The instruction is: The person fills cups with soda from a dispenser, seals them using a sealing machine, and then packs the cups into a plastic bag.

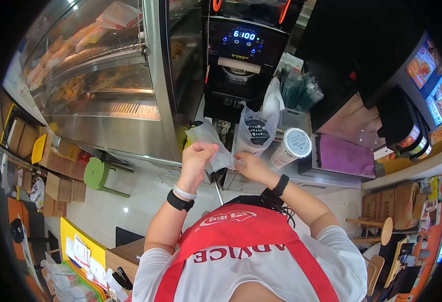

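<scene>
My left hand [196, 160] is closed on a translucent white plastic bag [212, 143], thumb pressed against it. My right hand [253, 166] pinches at the bag's right edge, just in front of a drink cup with a dark printed top [257, 132]. That cup stands in a clear carrier bag [245, 145] on the counter. To the right of it is a tall white paper cup [285, 153] with a sealed, printed top. The fingertips of my right hand are partly hidden by the plastic.
A black sealing machine [241, 55] with a lit display stands behind the cups. At left is a glass-fronted food warmer [105, 90]. Wrapped straws [301, 90] and a purple-topped box [344, 156] are at right. A green stool [98, 173] stands on the floor.
</scene>
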A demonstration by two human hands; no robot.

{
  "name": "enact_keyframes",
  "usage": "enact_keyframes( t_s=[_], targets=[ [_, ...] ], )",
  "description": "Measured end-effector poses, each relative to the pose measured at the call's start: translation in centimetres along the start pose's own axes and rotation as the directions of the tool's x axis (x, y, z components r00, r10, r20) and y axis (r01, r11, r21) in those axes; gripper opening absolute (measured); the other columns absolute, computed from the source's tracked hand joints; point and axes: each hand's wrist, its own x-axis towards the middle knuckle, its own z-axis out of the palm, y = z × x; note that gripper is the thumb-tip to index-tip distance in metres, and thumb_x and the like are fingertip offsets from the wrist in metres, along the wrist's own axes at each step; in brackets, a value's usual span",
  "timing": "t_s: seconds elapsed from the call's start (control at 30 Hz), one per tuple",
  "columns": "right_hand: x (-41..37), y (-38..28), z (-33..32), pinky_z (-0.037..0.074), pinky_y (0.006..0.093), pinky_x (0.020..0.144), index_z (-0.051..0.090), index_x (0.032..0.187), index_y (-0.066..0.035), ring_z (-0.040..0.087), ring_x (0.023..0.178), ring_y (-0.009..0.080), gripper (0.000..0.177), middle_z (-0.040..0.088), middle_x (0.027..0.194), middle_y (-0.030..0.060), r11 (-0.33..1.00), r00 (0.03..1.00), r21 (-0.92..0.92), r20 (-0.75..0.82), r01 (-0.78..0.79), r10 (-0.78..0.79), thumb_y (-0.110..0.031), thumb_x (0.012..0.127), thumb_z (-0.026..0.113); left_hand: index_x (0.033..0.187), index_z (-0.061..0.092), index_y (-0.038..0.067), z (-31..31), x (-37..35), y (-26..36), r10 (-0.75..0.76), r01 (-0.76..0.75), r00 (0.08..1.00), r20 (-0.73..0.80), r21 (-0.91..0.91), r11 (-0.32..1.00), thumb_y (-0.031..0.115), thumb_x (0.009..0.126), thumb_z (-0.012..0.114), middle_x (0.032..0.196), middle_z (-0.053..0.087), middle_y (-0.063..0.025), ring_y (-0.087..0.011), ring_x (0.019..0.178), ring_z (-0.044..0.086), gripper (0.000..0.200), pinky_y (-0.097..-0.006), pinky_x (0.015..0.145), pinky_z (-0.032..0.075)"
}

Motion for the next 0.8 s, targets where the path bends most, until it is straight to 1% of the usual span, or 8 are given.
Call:
enact_keyframes(
  t_s=[0.17,0.27,0.4,0.5,0.6,0.67,0.73,0.8],
  targets=[
    [0.4,-0.8,-1.2,0.044,0.0315,0.067,0.056,0.09,0.0,0.058,0.077,0.024,0.026,0.06,0.084,0.0109,0.934,0.993,0.337,0.033,-0.12,0.115,-0.024,0.082,0.054,0.069,0.058,0.004,0.8,-1.7,-2.3,0.065,-0.096,0.992,0.109,0.312,0.945,0.005,0.071,0.07,0.066,0.058,-0.0012,-0.0063,0.059,0.05,0.012,-0.0207,0.052,0.04],
    [-0.8,-3.0,-2.4,0.044,0.0276,0.066,0.055,0.083,-0.004,0.056,0.073,0.0153,0.02,0.058,0.079,0.0043,0.72,0.959,0.636,0.223,-0.278,0.174,-0.024,0.085,0.052,0.065,0.054,0.006,1.0,-2.4,-5.0,0.11,-0.231,0.972,0.209,0.739,0.633,0.005,0.07,0.07,0.063,0.056,0.0,-0.0067,0.058,0.05,0.017,-0.0216,0.051,0.04],
    [-2.5,-4.1,-4.4,0.044,0.0269,0.069,0.051,0.085,-0.007,0.053,0.074,0.0123,0.01,0.054,0.075,0.0021,0.195,0.896,0.919,0.257,-0.343,0.363,-0.017,0.087,0.05,0.062,0.046,0.01,2.9,-3.3,-4.0,-0.019,-0.001,0.95,0.312,0.064,0.998,0.005,0.072,0.069,0.063,0.051,0.0021,-0.007,0.061,0.049,0.025,-0.0206,0.053,0.039],
    [-4.2,-2.2,-6.3,0.043,0.0274,0.068,0.049,0.086,-0.008,0.051,0.067,0.0121,0.011,0.051,0.072,0.0002,-0.057,0.935,0.966,0.258,-0.252,0.242,-0.019,0.086,0.051,0.069,0.046,0.011,1.5,-2.7,-4.0,-0.143,0.302,0.897,0.418,-0.344,0.889,0.008,0.076,0.066,0.069,0.051,0.0001,-0.0074,0.069,0.048,0.021,-0.0212,0.061,0.039],
    [-6.2,-2.0,-8.2,0.043,0.0318,0.073,0.05,0.089,-0.007,0.053,0.072,0.0155,0.013,0.052,0.073,0.0022,-0.01,0.954,0.963,0.269,-0.27,0.135,-0.019,0.085,0.051,0.075,0.048,0.007,0.8,-2.3,-5.1,-0.184,0.109,0.94,0.286,0.258,0.96,-0.003,0.075,0.057,0.07,0.049,-0.0007,-0.0079,0.071,0.049,0.014,-0.0197,0.065,0.039],
    [-7.0,-2.1,-9.6,0.042,0.0334,0.077,0.05,0.091,-0.007,0.054,0.076,0.0171,0.016,0.054,0.076,0.0035,0.02,0.944,0.947,0.318,-0.32,0.086,-0.021,0.084,0.053,0.086,0.051,0.004,-0.3,-1.6,-7.0,0.21,-0.259,0.966,0.153,0.606,0.752,-0.011,0.067,0.048,0.073,0.051,-0.0021,-0.0091,0.071,0.049,0.024,-0.0189,0.064,0.039],
    [-7.0,-2.4,-11.2,0.041,0.0323,0.078,0.048,0.098,-0.007,0.055,0.082,0.02,0.027,0.055,0.082,0.0062,0.81,0.97,0.535,0.162,-0.239,0.179,-0.022,0.079,0.06,0.09,0.051,0.003,0.8,-2.1,-6.8,0.202,-0.282,0.959,0.199,0.584,0.761,-0.012,0.064,0.045,0.074,0.052,-0.0026,-0.0091,0.07,0.049,0.03,-0.0191,0.063,0.039],
    [-5.6,-2.3,-13.7,0.041,0.0346,0.082,0.048,0.106,-0.009,0.051,0.094,0.0292,0.045,0.054,0.098,0.0126,0.991,0.978,-0.128,-0.21,-0.032,0.005,-0.024,0.069,0.067,0.099,0.052,0.005,1.9,-2.9,-7.2,0.176,-0.302,0.951,0.254,0.642,0.705,-0.011,0.063,0.045,0.075,0.055,-0.0056,-0.0108,0.065,0.05,0.04,-0.0216,0.058,0.04]
  ],
)
